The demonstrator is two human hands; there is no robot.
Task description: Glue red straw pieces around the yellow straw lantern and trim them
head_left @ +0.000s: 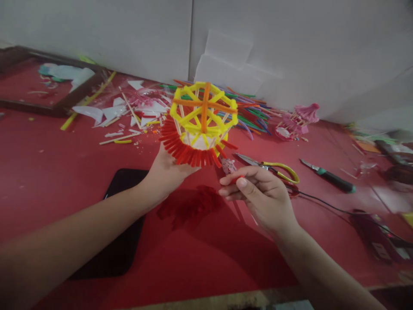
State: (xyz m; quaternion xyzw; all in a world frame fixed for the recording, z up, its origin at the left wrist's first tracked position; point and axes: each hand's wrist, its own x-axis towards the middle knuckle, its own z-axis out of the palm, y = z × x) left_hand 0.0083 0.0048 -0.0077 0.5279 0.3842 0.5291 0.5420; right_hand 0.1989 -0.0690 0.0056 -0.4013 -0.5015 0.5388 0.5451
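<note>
Left hand (pixel 167 172): curled under the yellow straw frame (pixel 203 116), which is held raised over the counter (pixel 64 172) at centre view. A red fringe (pixel 190 150) is set round its lower rim.
Right hand (pixel 258 193), at four o'clock of the frame: a small red item (pixel 237 178), too hidden to name, is pinched at the fingertips.
Fringe-fitting is judged in hand; a steadied frame is called for.
Scissors (pixel 274 168) are laid at two o'clock of that hand.

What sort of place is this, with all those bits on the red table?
Probably a craft table. The left hand holds a straw frame, the right hand pinches a small red piece, loose coloured straws lie behind the frame, and scissors lie nearby.
</note>
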